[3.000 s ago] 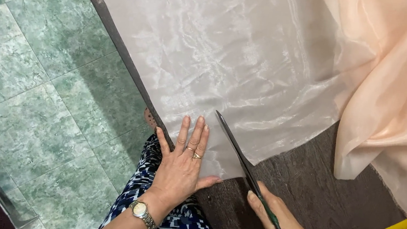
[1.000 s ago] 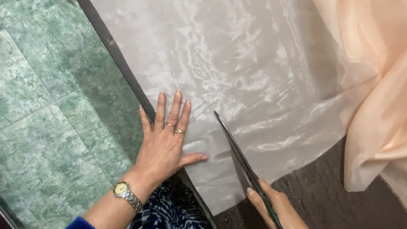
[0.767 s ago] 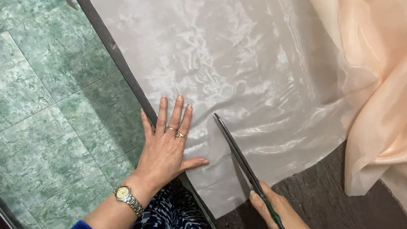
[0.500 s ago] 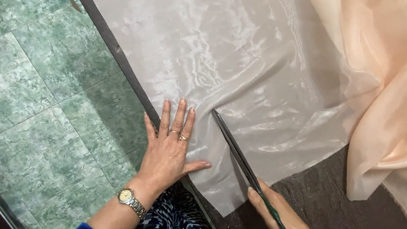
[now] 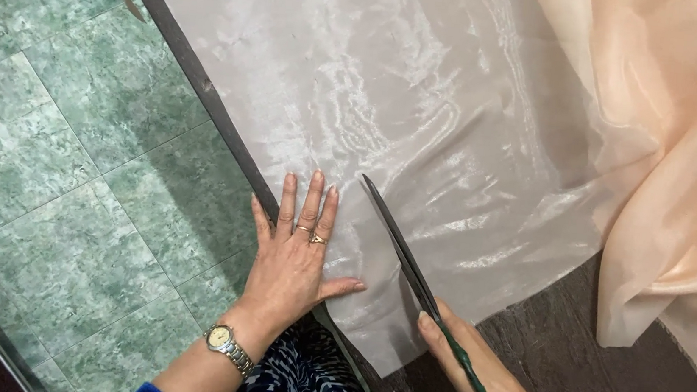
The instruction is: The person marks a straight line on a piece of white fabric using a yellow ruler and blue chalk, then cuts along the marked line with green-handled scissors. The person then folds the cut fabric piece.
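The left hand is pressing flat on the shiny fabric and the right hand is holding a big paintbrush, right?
Not a paintbrush. The head view shows the right hand holding long scissors. The left hand does press flat on the shiny fabric.

over the last 3 seconds the left hand has slid forward along the table edge, off the bare dark table top and fully onto the shiny pale fabric, fingers spread flat. the scissors in the right hand have pushed further into the fabric, their tip now level with the left fingertips. more green floor tiles show at the left.
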